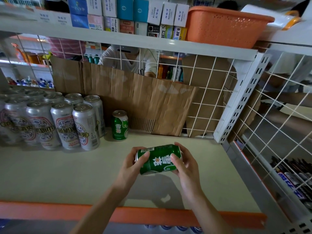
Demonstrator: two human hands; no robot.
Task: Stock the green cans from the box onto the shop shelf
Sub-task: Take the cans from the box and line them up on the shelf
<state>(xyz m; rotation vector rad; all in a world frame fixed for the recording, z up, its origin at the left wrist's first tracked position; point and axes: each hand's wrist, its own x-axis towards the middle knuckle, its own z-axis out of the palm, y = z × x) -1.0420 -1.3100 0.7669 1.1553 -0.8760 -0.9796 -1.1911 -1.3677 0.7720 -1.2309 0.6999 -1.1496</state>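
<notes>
A green can (158,159) lies on its side in the air above the pale shop shelf (67,174), held between both hands. My left hand (133,166) grips its left end and my right hand (184,166) wraps its right end. A second green can (119,125) stands upright at the back of the shelf, just right of the silver cans. The box is not in view.
Several tall silver cans (55,120) fill the shelf's back left. Brown cardboard (143,98) leans against the white wire grid (211,98) behind. An orange basket (224,26) and small boxes sit on the shelf above. A person stands behind the grid. An orange strip (152,215) edges the shelf front.
</notes>
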